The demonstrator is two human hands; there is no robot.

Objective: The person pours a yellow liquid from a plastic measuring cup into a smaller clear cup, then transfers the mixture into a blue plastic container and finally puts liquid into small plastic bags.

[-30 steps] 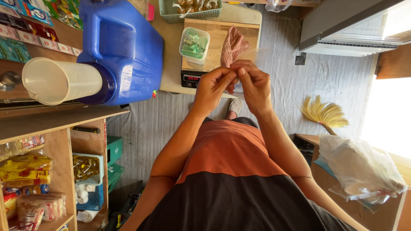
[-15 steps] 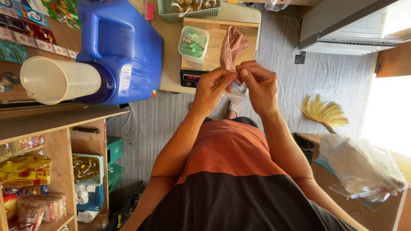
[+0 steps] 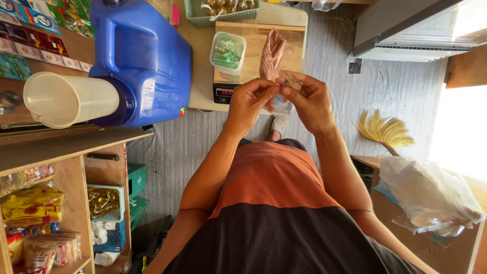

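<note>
Clear thin plastic bag (image 3: 282,104) is hanging between our left hand (image 3: 249,99) and right hand (image 3: 309,96), both pinching its mouth, fingertips meeting, apparently to work it.

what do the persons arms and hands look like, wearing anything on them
Both arms are bare from the shoulder down: no sleeves reach them, and no gloves, watch or bracelet show. The left hand and right hand show no rings that I can make out. The top is sleeveless, orange above and dark charcoal below.
</note>
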